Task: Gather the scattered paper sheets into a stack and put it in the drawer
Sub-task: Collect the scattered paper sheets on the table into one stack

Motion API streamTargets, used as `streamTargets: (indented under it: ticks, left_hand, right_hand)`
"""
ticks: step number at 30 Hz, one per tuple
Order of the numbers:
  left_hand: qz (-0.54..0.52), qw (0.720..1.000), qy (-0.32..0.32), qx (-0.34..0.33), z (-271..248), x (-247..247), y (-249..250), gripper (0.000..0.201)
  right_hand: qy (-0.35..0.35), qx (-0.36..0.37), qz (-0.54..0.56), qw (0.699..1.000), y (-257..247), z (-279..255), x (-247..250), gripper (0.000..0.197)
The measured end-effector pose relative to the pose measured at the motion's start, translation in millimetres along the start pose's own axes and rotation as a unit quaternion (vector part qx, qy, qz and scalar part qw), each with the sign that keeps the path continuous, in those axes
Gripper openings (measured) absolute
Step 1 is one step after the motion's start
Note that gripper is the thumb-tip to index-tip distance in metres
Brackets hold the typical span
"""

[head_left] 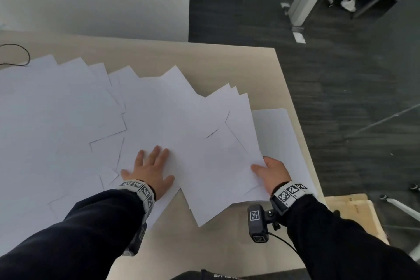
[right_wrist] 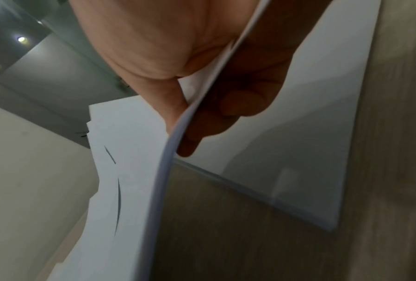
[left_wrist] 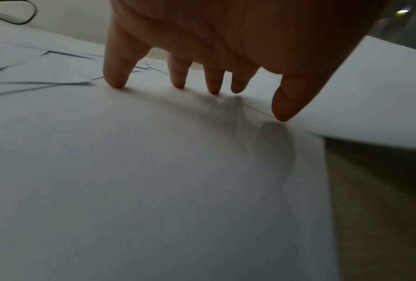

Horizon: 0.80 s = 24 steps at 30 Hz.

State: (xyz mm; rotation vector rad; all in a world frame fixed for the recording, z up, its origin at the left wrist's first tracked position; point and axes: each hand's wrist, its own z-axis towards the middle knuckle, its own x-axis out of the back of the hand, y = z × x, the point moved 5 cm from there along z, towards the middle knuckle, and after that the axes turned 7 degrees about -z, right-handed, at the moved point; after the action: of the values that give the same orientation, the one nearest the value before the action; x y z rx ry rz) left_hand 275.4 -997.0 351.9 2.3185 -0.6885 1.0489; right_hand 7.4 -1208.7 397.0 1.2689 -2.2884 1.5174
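Gathering is under way: the right grip point(head_left: 271, 171) pinches a lifted bundle of paper sheets point(head_left: 216, 143), thumb on top. The left grip point(head_left: 151, 169) presses flat, fingers apart, on sheets beside it. Next, probably sweep the far-left sheets on the bench point(head_left: 268, 70) inward.

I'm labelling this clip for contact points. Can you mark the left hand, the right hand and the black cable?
left hand point(head_left: 151, 169): head view, back of the hand.
right hand point(head_left: 271, 171): head view, back of the hand by the thumb.
black cable point(head_left: 27, 55): head view, right bend of its loop.
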Motion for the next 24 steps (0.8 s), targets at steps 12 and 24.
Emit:
streamTargets:
  ticks: [12, 24]
  left_hand:
    - [-0.028, 0.989, 0.004, 0.145, -8.8, 2.9, 32.3, 0.079]
    - [-0.488, 0.872, 0.012, 0.034, 0.9, 22.4, 166.8, 0.075]
  right_hand:
    - [0.116, -0.089, 0.047, 0.988, 45.1, 31.8, 94.6, 0.012]
    - [-0.002, -0.061, 0.163, 0.985, 49.6, 33.8, 119.1, 0.011]
